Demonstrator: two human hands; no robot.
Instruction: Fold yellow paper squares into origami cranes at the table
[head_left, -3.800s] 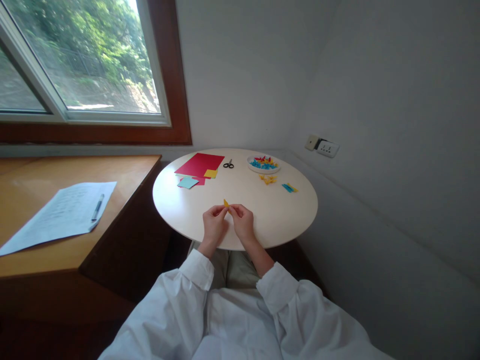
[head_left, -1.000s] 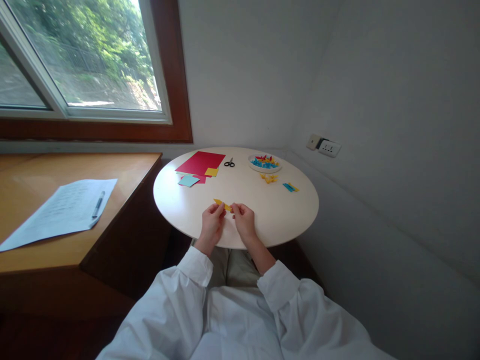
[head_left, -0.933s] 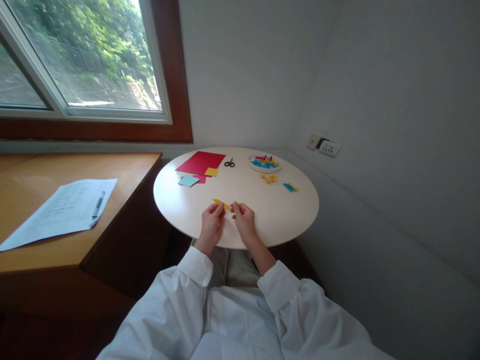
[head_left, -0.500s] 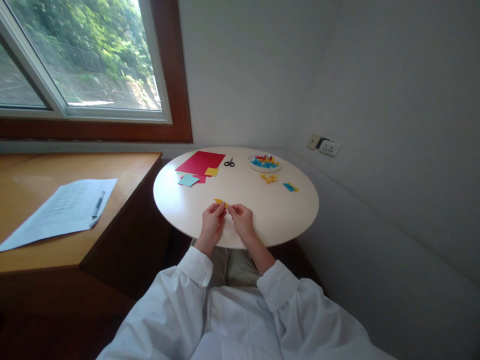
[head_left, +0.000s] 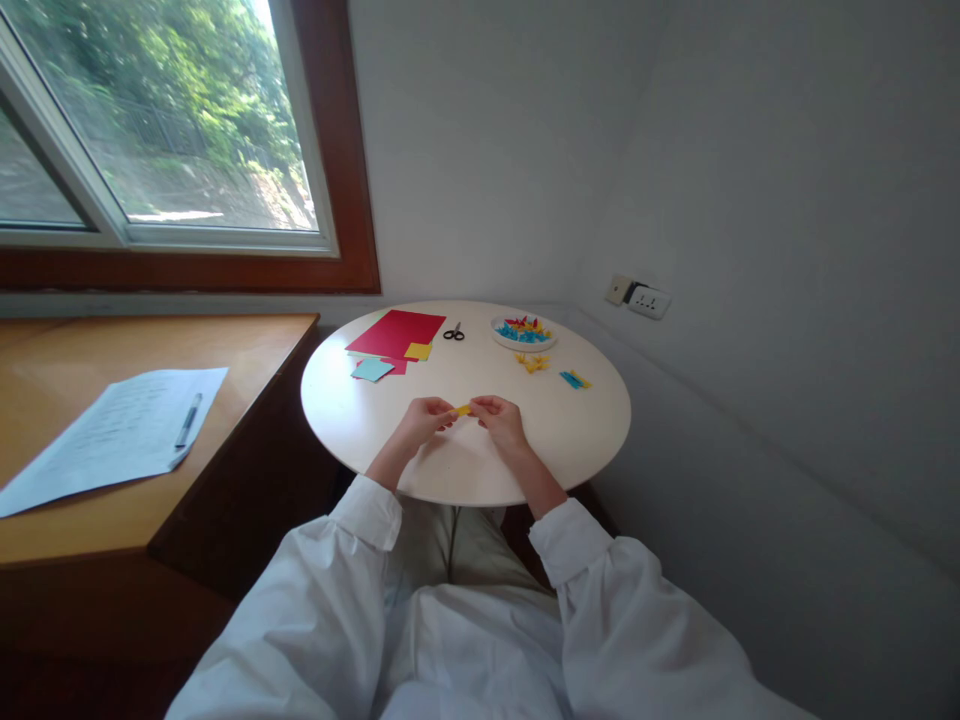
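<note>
A small folded yellow paper piece (head_left: 463, 410) is pinched between my two hands just above the round white table (head_left: 585, 440). My left hand (head_left: 421, 418) grips its left end with closed fingers. My right hand (head_left: 500, 420) grips its right end the same way. Most of the paper is hidden by my fingertips. Both forearms in white sleeves reach over the table's near edge.
Further back on the table lie a red sheet (head_left: 397, 330), small yellow (head_left: 418, 351) and light blue (head_left: 373, 369) squares, black scissors (head_left: 453, 332), a white dish of folded pieces (head_left: 523, 332), and loose folded bits (head_left: 534, 362). A paper with a pen (head_left: 187, 420) lies on the wooden ledge at left.
My hands have moved a little further out over the table and spread apart, and the yellow paper now shows as a narrow strip between the fingertips. The camera has shifted slightly.
</note>
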